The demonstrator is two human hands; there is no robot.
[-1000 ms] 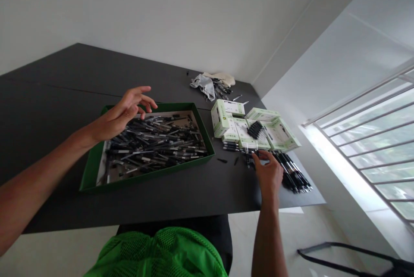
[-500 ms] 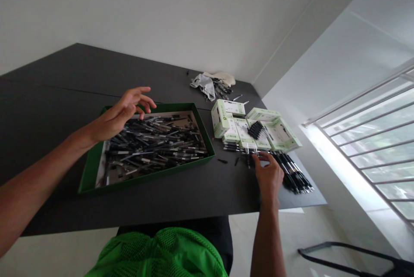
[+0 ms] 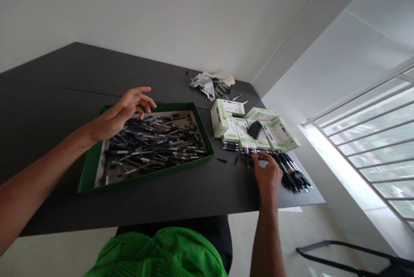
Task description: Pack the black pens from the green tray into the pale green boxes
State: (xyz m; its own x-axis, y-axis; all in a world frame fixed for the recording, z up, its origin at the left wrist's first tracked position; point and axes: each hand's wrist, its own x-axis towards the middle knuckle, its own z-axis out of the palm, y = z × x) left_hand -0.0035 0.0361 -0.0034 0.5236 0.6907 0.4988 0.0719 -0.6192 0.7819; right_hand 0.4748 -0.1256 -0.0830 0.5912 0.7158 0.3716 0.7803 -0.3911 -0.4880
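A green tray (image 3: pixel 147 175) on the dark table (image 3: pixel 64 83) is filled with several black pens (image 3: pixel 155 143). My left hand (image 3: pixel 121 113) hovers above the tray's far left corner, fingers apart and loosely curled, holding nothing. My right hand (image 3: pixel 268 175) rests on the table near its front right edge, fingertips on a row of black pens (image 3: pixel 291 173) laid side by side. Just beyond lie several white-and-green boxes (image 3: pixel 249 128), one with a bundle of pens on top.
A grey cloth and a pale glove (image 3: pixel 210 82) lie with a few pens at the table's far corner. Small black parts (image 3: pixel 222 160) sit between tray and boxes. A barred window (image 3: pixel 371 139) is to the right. A green mesh cap (image 3: pixel 155 253) fills the bottom edge.
Almost nothing has moved. My right hand's fingers have shifted slightly over the pens on the table; the left hand stays above the tray.
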